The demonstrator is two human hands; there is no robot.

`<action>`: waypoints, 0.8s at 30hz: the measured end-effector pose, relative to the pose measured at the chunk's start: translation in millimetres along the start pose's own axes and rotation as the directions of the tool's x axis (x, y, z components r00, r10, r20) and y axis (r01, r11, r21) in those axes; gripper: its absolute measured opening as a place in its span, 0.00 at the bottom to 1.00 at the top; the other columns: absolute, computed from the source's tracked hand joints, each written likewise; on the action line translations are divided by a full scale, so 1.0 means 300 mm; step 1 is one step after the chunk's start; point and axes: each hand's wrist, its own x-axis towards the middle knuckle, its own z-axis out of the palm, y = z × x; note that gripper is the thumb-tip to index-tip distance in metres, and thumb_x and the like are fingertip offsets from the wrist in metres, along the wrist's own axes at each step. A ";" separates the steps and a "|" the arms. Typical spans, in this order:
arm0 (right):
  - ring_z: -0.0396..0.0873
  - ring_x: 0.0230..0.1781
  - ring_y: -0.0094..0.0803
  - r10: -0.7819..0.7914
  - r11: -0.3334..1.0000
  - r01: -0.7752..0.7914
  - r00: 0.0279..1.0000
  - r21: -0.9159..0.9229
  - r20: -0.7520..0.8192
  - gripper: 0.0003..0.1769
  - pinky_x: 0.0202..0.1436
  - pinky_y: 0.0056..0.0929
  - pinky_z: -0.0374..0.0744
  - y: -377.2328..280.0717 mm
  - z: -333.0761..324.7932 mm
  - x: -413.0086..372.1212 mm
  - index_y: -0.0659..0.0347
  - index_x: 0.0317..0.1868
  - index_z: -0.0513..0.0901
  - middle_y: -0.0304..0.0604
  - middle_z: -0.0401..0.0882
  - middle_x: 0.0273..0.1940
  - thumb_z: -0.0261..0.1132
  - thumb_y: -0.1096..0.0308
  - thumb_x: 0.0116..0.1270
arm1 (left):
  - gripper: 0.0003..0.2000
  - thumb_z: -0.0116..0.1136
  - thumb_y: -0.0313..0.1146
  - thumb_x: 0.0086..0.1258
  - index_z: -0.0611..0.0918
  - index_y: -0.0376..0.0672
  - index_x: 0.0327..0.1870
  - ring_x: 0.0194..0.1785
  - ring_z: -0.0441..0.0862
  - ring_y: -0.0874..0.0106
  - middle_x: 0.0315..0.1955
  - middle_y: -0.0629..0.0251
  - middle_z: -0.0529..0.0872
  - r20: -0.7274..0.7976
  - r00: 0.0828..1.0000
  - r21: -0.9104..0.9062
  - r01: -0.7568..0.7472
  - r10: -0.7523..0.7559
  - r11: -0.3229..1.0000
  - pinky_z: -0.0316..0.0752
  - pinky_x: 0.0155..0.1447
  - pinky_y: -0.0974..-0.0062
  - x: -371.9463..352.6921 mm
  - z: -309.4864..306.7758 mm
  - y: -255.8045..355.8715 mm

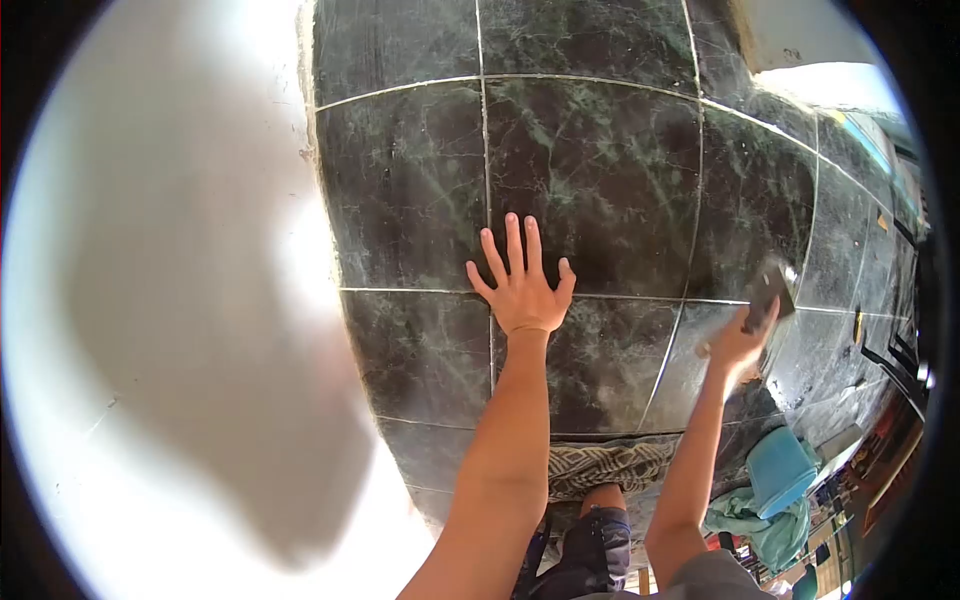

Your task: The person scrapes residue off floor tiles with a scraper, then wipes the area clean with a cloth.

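Observation:
My left hand (524, 292) lies flat with fingers spread on the dark green marbled tiles (600, 180), near a light grout line. To the right, my right hand (742, 340) is wrapped round a dark, flat, block-like tool (770, 296), close to the tile surface. Motion blurs the tool's edges, so its exact kind and whether it touches the tiles cannot be made out. Both forearms reach up from the bottom of the view.
A white wall (190, 250) borders the tiles on the left. A patterned cloth (610, 466) lies below the tiles, by my knees. At lower right are a light blue container (780, 468) and a green cloth (778, 530).

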 end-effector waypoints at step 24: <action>0.91 0.41 0.59 -0.409 0.888 -0.046 0.372 0.457 0.833 0.50 0.56 0.45 0.84 -1.152 0.257 -0.440 0.67 0.86 0.48 0.66 0.89 0.38 0.66 0.68 0.70 | 0.44 0.59 0.48 0.74 0.55 0.46 0.88 0.87 0.49 0.41 0.85 0.38 0.52 -0.145 0.987 -0.366 -0.121 0.072 0.923 0.45 0.87 0.44 -0.016 0.086 -0.020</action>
